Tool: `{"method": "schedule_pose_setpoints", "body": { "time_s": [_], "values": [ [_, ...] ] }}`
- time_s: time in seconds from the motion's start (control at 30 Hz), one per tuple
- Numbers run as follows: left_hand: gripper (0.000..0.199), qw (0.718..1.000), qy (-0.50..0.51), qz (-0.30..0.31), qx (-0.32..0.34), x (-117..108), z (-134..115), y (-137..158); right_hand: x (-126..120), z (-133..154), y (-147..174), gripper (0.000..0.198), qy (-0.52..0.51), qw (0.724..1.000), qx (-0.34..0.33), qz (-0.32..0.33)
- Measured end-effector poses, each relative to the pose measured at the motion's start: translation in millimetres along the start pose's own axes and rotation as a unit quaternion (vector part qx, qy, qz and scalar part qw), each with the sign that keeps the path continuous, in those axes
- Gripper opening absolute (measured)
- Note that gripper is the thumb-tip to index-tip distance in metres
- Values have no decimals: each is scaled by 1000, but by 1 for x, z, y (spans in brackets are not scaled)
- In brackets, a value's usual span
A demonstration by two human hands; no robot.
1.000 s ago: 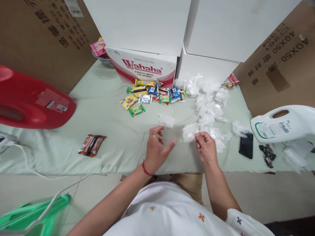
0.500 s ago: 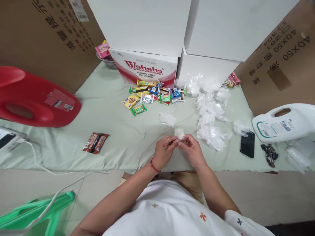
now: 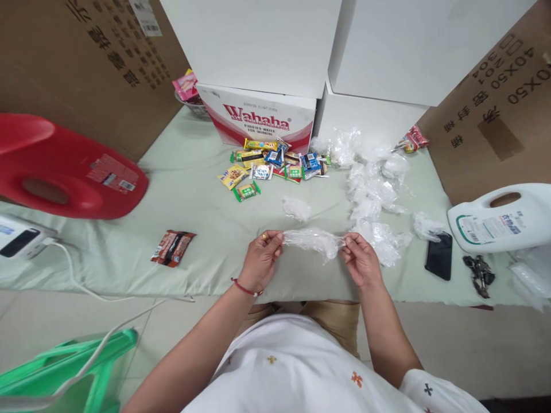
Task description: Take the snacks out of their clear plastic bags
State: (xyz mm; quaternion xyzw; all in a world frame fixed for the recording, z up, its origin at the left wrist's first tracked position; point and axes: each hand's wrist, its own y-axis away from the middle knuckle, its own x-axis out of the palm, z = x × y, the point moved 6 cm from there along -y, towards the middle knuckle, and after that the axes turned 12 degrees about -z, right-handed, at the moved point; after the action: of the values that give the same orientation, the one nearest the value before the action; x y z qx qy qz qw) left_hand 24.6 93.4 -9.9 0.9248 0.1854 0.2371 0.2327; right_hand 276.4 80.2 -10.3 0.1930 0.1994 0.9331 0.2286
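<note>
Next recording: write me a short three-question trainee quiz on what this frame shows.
1. True or false: both hands grip the same clear plastic bag.
2. Which lies nearest the right hand? A) red jug B) pile of clear bags C) brown snack packet
3. What dark flat device lies beside the white jug?

Key
1. True: the left hand pinches one end, the right hand the other, stretching it above the green cloth.
2. B
3. A phone.

Left hand (image 3: 259, 259) and right hand (image 3: 360, 261) pinch a clear plastic bag (image 3: 313, 240) stretched between them over the tabletop (image 3: 202, 229); snack packets (image 3: 275, 165) lie beyond.
</note>
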Motion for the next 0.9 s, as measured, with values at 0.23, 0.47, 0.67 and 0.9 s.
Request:
{"method": "schedule_pose_setpoints", "body": {
  "time_s": [0.23, 0.47, 0.67, 0.9],
  "values": [
    [44, 994, 24, 43, -101, -14, -9, -1, -6, 17, 12, 28, 204, 966, -150, 60],
    [60, 997, -56, -49, 24, -38, -17, 28, 13, 23, 35, 31, 188, 969, -121, 100],
    [62, 982, -144, 49, -110, -1, 26, 56, 48, -7, 67, 35, 212, 960, -86, 164],
    [55, 995, -46, -53, -67, -15, 12, 27, 18, -15, 59, 32, 82, 992, -92, 1]
  ]
}}
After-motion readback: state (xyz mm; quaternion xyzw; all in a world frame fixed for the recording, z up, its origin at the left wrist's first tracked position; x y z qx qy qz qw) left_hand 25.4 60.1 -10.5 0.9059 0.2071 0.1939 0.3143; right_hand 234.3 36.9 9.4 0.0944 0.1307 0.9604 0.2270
